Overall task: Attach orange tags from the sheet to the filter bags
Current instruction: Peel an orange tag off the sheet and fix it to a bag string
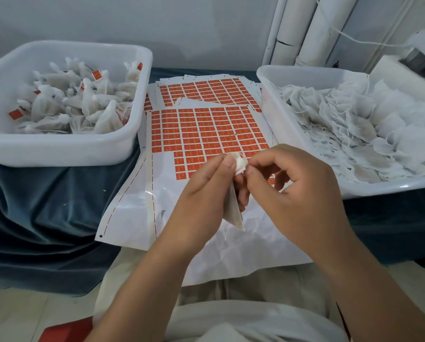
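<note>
I have both my left hand (206, 191) and right hand (290, 186) pinched on one filter bag (234, 211), held just above the near edge of the tag sheet (206, 129); it looks feather-light, limp and easily torn, so I judge its gathered top safest for my fingers (228, 166).

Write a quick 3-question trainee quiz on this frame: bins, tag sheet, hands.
1. True or false: the left bin holds bags that already carry orange tags.
2. What do the left hand and right hand hold between them?
A. a filter bag
B. scissors
C. a tape roll
3. What lies between the two bins?

Key:
1. True.
2. A.
3. The tag sheet; the right bin holds untagged bags.
</note>
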Tool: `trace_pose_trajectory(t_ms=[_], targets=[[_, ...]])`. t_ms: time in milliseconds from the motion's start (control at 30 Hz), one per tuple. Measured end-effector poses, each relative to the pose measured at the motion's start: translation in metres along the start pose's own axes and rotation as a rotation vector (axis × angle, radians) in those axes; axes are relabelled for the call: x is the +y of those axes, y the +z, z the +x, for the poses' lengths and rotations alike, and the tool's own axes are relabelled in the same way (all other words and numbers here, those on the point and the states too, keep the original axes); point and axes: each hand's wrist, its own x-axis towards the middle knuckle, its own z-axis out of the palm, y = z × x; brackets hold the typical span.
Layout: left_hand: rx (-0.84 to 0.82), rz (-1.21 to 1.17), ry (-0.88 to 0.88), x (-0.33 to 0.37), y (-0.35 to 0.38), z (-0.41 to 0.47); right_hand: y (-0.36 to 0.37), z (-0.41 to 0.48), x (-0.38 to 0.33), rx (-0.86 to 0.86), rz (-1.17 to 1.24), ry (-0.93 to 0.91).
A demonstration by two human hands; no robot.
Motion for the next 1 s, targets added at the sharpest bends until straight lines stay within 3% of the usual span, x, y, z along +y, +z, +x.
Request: trace_pose_trajectory(t_ms=[233, 300, 400, 567, 633, 800, 1000], targets=[[0.023, 0.015, 0.001, -0.001, 0.002, 0.003, -0.003, 0.001, 0.005, -0.064, -0.292, -0.111], [0.035, 0.01, -0.023, -0.002, 0.001, 0.003, -0.003, 0.002, 0.006, -0.072, -0.281, -0.104], [0.031, -0.048, -0.074, -0.002, 0.0, 0.003, -0.004, 0.003, 0.006, -0.082, -0.072, -0.027], [-0.011, -0.323, -0.182, 0.0, 0.001, 0.006, -0.008, 0.007, 0.006, -0.208, 0.378, 0.27], [0.007, -0.321, -0.182, -0.001, 0.003, 0.006, -0.009, 0.007, 0.007, -0.223, 0.326, 0.26], [0.109, -0.171, -0.133, 0.001, 0.004, 0.005, -0.013, 0.004, 0.009, -0.11, -0.125, -0.002], [0.137, -0.064, -0.087, 0.006, -0.001, 0.005, -0.012, 0.001, 0.006, 0.001, -0.027, 0.02]])
